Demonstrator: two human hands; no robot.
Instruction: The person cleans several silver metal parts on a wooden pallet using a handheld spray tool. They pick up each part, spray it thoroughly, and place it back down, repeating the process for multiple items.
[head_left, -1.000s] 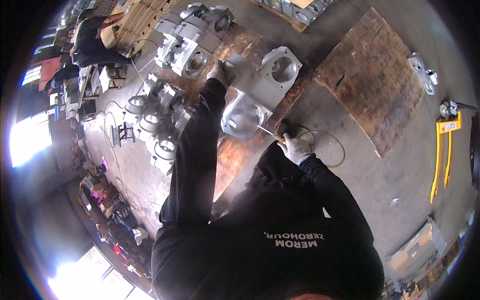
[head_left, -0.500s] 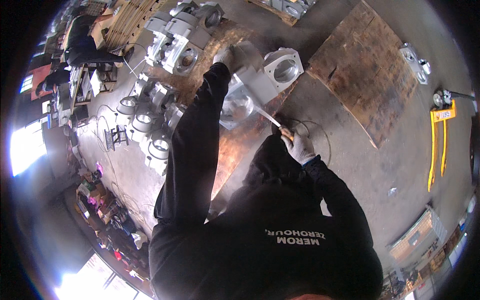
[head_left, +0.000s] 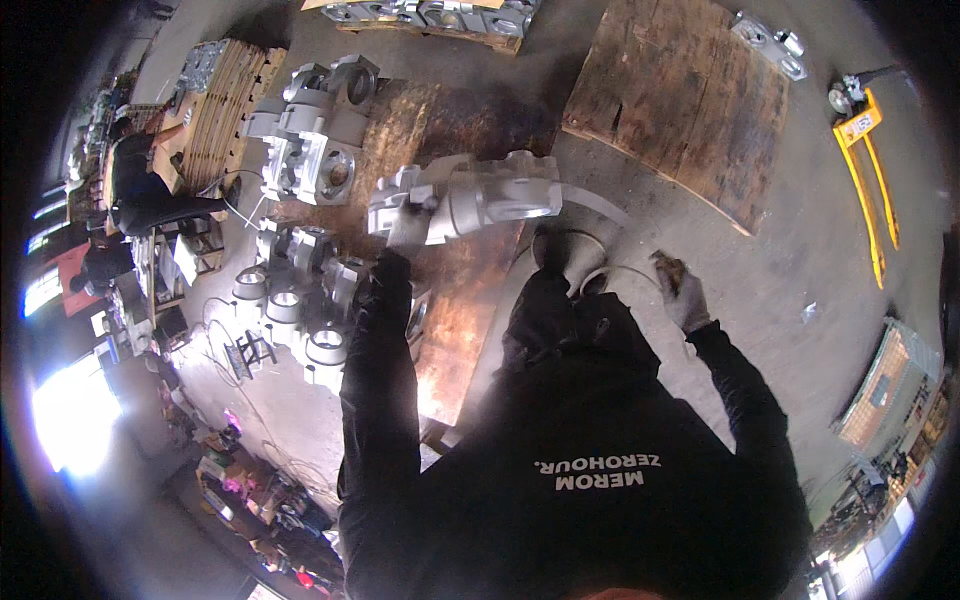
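A big silver-grey metal casting [head_left: 465, 205] with flanges and round openings lies over the rusty brown board in front of me. My gloved left hand [head_left: 408, 225] is closed on its left end. To the right of the casting, my gloved right hand [head_left: 683, 292] is held over the floor, its fingers wrapped round the handle end of a long thin tool. A pale, motion-smeared streak [head_left: 598, 203], apparently the tool's shaft, runs from the casting's right end toward that hand. A thin hose [head_left: 570, 240] loops on the floor between the hand and my knees.
Several similar castings [head_left: 310, 140] stand at the left of the brown board [head_left: 460, 340], with more castings [head_left: 285, 305] nearer. A wooden sheet [head_left: 680, 110] lies ahead right. Beyond it are a yellow pallet jack [head_left: 868, 180] and a loose casting [head_left: 768, 45]. Another person [head_left: 150, 180] bends over far left.
The casting has been turned, its large openings now facing differently. My left hand has shifted along with it. My right hand has drawn away to the right, and my view has swung.
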